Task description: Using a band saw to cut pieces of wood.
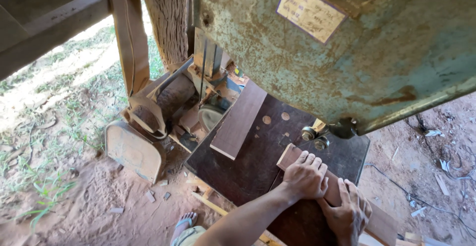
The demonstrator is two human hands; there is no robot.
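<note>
Ground at left: reddish sandy floor (99,206) with grass tufts and scattered wood scraps; a sandalled foot (186,221) of the person shows at the bottom edge.
Machine base: worn, curved metal guard (133,152) beside a rough tree-trunk post (166,18), left of the counter.
Blade: thin vertical saw blade (203,67) running down through its guide, at the far left end of the counter.
Counter: dark brown, stained machine counter (248,161), dotted with small round plugs.
Loose board: flat reddish-brown rectangular plank (239,119) lying on the counter, long axis running away from the person toward the blade; no hand touches it.
Left hand: left hand (306,176) laid flat, fingers together and extended, pressing down on the far end of the strip.
Worked piece: narrow reddish wooden strip (333,191) lying on the counter's near right part; its long axis runs diagonally from lower right up to the left, so its free end (287,155) points toward the blade, which stands well apart beyond the fingertips.
Right hand: right hand (349,211) just behind the left, palm down, fingers curled over the strip's edge; the left hand is nearer the blade.
Housing: large rusted pale green metal wheel cover (372,47) overhanging the counter at right.
</note>
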